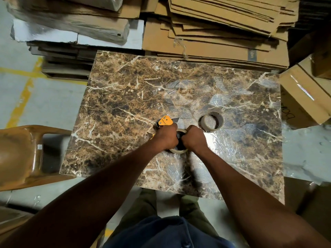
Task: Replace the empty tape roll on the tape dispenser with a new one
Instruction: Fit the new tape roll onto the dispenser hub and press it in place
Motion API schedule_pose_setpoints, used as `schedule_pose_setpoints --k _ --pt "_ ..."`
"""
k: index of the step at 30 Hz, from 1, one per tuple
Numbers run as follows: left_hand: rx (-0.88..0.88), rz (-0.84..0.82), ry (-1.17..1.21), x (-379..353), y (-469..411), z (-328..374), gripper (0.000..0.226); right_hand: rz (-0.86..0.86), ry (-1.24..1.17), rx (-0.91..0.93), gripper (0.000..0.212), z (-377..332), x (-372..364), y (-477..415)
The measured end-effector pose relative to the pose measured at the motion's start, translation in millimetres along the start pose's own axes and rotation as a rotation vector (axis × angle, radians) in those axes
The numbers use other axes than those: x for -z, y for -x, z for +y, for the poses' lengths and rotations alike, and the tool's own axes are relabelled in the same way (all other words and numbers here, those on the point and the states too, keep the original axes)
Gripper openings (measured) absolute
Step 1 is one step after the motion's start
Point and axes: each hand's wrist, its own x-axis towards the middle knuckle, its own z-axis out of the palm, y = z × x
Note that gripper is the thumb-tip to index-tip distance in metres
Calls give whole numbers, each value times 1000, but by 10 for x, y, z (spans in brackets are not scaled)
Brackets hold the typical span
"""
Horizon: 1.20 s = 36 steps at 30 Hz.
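Note:
An orange and black tape dispenser (165, 121) lies on the brown marble tabletop (125, 97), near its middle front. My left hand (167, 137) is closed on the dispenser's body. My right hand (193, 138) grips a pale tape roll (179, 150) that sits on the dispenser between my two hands; most of that roll is hidden under my fingers. A second, brownish roll (211, 121) lies flat on the tabletop just right of my right hand, apart from it. I cannot tell which of the two rolls is the empty one.
Stacks of flattened cardboard (223, 24) lie behind the table. A taped carton (304, 93) stands at the right edge. A brown plastic chair (23, 154) is at the left. Clear tape scraps (225, 144) stick to the tabletop. Yellow lines mark the floor.

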Motion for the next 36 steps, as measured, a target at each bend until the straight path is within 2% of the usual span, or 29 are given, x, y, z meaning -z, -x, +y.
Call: schedule_pose_setpoints --k 5,7,11,14,17,19,21,23,25,27,28,30,33,36 --pt "-2 111 -39 32 48 17 29 41 115 -73 38 -224 19 100" --pt "10 152 -69 55 75 21 26 16 97 -103 33 -283 57 140" --pt "46 175 -64 176 134 46 32 -58 -89 -143 32 -345 202 173" --pt "30 120 -13 326 179 0 16 -175 -404 -133 36 -329 408 264" --pt "8 97 138 470 243 -115 18 -432 -668 -99 19 -200 709 399" --pt "-30 52 293 545 274 -156 29 -522 -741 -41 17 -104 851 460" --pt "-79 -15 466 603 330 -160 44 -478 -764 2 19 -59 904 525" --pt "-125 -30 570 607 352 -202 52 -351 -757 44 24 -31 896 566" --pt "-126 54 568 585 370 -234 44 -184 -590 139 33 -16 856 597" --pt "-53 102 681 533 373 -228 31 -14 -177 290 24 -5 731 638" --pt "-16 56 790 507 390 -196 29 80 41 377 18 -18 621 687" --pt "27 -87 946 439 419 -145 41 225 294 523 8 -45 351 784" --pt "35 -115 823 336 414 -159 42 244 425 576 11 -22 -22 811" --pt "-11 -43 645 320 379 -223 33 198 310 545 21 -18 -38 875"
